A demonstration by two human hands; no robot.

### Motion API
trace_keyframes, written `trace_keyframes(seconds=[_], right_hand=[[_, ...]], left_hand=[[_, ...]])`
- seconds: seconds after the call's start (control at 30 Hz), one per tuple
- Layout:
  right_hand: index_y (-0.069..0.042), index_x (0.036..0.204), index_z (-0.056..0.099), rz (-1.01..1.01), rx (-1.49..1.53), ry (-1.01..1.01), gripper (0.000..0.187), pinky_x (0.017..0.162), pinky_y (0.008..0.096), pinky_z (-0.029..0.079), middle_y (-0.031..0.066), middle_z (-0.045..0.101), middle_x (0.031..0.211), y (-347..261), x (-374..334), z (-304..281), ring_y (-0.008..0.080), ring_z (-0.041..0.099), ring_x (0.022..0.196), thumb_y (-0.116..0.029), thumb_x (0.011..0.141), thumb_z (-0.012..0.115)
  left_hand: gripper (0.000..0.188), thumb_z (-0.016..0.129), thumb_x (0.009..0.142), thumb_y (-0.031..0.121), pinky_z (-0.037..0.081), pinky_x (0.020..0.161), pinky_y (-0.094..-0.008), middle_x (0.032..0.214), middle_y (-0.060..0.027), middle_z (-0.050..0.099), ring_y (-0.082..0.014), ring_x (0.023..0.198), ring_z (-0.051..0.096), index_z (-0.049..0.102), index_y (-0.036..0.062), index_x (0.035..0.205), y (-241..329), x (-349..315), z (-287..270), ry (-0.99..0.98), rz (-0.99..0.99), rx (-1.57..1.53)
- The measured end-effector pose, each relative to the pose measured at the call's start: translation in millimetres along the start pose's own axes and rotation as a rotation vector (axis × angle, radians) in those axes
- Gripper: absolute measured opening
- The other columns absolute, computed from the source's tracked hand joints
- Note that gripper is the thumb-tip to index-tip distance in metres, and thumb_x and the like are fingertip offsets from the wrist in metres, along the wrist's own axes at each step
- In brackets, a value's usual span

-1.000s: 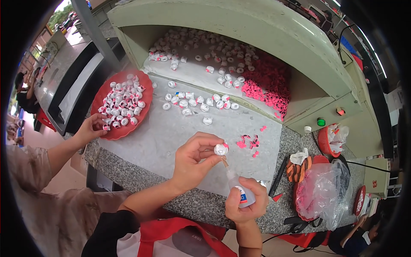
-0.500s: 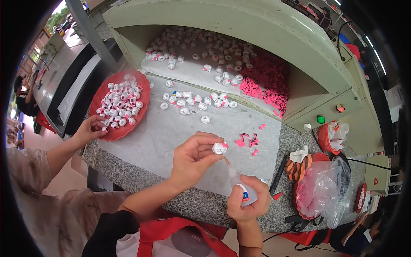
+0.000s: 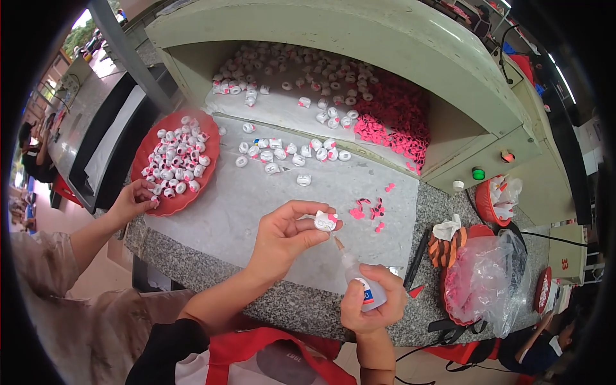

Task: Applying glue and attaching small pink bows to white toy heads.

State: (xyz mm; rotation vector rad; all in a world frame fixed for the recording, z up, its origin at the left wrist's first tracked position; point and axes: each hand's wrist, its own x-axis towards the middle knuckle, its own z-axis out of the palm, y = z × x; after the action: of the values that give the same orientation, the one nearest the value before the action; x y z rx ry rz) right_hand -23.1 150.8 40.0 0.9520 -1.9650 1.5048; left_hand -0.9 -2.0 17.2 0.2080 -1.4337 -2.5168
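My left hand [image 3: 282,234] pinches a small white rounded piece [image 3: 326,221] with a pink patch between thumb and fingers. Just below it, my right hand [image 3: 372,301] grips a clear squeeze bottle [image 3: 367,285] with a blue-and-white label. The bottle's thin, brownish nozzle [image 3: 339,244] points up toward the piece, its tip a little apart from it. Right of my left hand lie loose pink cut pieces [image 3: 367,210] on a white sheet [image 3: 256,212]. Farther back on that sheet stand several similar white pieces [image 3: 303,180].
A light-green cabinet [image 3: 359,32] holds white pieces and a pink heap [image 3: 394,122]. At left, another person's hand [image 3: 131,200] touches a white piece by a red tray [image 3: 212,138]. On the right are a plastic bag [image 3: 491,276], a red basket [image 3: 486,204] and a black bar-shaped tool [image 3: 417,260].
The white piece has turned in my left fingers and now shows more of its white side. The nozzle tip, close against it before, now sits slightly below it. The view has shifted slightly.
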Motion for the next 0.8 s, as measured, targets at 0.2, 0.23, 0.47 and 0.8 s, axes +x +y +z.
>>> trace_keyframes(seconds=[0.2,0.23,0.47,0.8], right_hand=[[0.004,0.089,0.052,-0.005,-0.016,-0.003,0.026,0.040,0.0263,0.042,0.0105,0.059,0.070,1.1,0.7,-0.6,0.0178,0.053,0.044,-0.001,0.064,0.058],[0.004,0.089,0.052,-0.008,-0.011,0.003,0.026,0.040,0.0264,0.042,0.0105,0.059,0.070,1.2,1.0,-0.9,0.0177,0.053,0.044,-0.001,0.064,0.058],[0.004,0.088,0.052,0.007,-0.029,-0.036,0.026,0.042,0.0267,0.044,0.0106,0.059,0.071,0.8,2.7,-5.8,0.0191,0.055,0.046,0.000,0.064,0.058],[0.005,0.088,0.053,0.070,-0.015,-0.062,0.025,0.045,0.0270,0.046,0.0109,0.060,0.071,-5.0,-2.4,-6.5,0.0194,0.057,0.050,-0.002,0.065,0.059]], left_hand=[[0.033,0.058,0.074,-0.008,0.046,0.084,-0.0346,0.101,-0.0127,0.058,-0.0259,0.095,0.058,0.049,-0.0036,0.105,2.3,0.2,0.3,-0.028,-0.041,-0.031],[0.033,0.058,0.074,-0.008,0.046,0.084,-0.0346,0.101,-0.0127,0.058,-0.0259,0.095,0.058,0.049,-0.0036,0.105,2.3,0.4,0.6,-0.029,-0.043,-0.031],[0.032,0.058,0.073,-0.008,0.046,0.085,-0.0353,0.102,-0.0127,0.058,-0.0261,0.095,0.058,0.050,-0.0039,0.104,0.8,2.0,-1.5,-0.018,-0.016,-0.040],[0.037,0.056,0.074,-0.009,0.046,0.085,-0.0356,0.106,-0.0150,0.056,-0.0281,0.099,0.056,0.048,-0.0038,0.110,2.3,-2.2,-0.7,-0.060,-0.068,-0.034]])
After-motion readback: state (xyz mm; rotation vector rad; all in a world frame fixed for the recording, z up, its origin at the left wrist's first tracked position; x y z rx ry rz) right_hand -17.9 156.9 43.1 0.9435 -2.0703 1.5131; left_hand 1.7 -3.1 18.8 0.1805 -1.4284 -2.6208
